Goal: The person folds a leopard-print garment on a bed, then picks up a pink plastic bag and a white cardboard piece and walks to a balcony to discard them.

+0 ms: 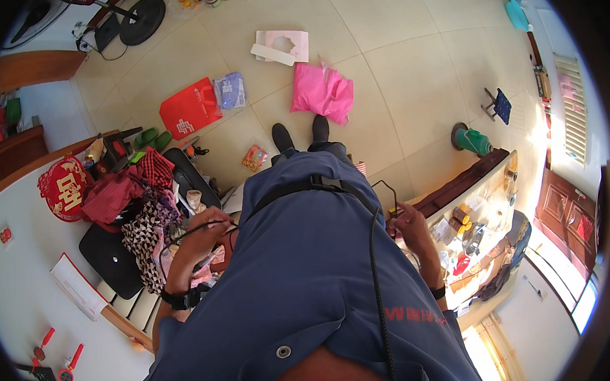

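Note:
My left hand [203, 235] is beside my waist at the left, its fingers closed on a thin black cord [199, 227]. Over on the other side, my right hand [408, 228] is raised at hip height near another black cord [395, 192]; its fingertips are small and partly shaded, so its hold on the cord is unclear. A black belt with a plastic buckle [328, 182] goes around the dark blue garment [301, 252]. A braided black cord [375, 277] runs down the front of the garment. Each wrist bears a black strap.
On the tiled floor ahead lie a pink plastic bag [323, 93], a red bag [191, 109], a blue-white packet [230, 91] and a pink box [287, 44]. Piled clothes [146, 208] lie at the left. A cluttered table [440, 223] and a green thermos flask [473, 141] stand at the right.

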Tool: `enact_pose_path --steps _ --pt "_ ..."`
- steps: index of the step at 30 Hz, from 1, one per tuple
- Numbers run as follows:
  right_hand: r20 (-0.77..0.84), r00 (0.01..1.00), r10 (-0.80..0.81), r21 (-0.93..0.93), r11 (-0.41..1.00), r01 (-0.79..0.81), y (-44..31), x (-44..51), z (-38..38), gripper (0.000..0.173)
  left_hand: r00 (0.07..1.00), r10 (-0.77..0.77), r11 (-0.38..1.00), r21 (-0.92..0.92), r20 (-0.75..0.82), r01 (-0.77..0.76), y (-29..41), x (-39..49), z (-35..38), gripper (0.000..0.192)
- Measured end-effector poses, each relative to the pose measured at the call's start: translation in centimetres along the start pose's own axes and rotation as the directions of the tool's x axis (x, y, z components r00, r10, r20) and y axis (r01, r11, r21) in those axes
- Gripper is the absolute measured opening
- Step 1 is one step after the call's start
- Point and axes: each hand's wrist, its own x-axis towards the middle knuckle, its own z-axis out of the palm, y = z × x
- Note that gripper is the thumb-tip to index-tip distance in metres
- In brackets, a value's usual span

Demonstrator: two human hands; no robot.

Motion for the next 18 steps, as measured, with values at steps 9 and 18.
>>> enact_pose_path --steps 9,18 --pt "0.134 0.987 -0.09 0.04 0.996 0.085 -5.6 -1.1 -5.2 0.051 0.969 0.248 0.96 -0.132 -0.014 -0.248 10.3 -2.4 -4.1 0.018" --pt "0.242 0.97 0.016 0.077 0.996 -0.035 -0.8 2.2 -6.4 0.053 0.983 0.114 0.991 0.051 0.144 -0.122 8.5 2.4 -0.1 0.017"
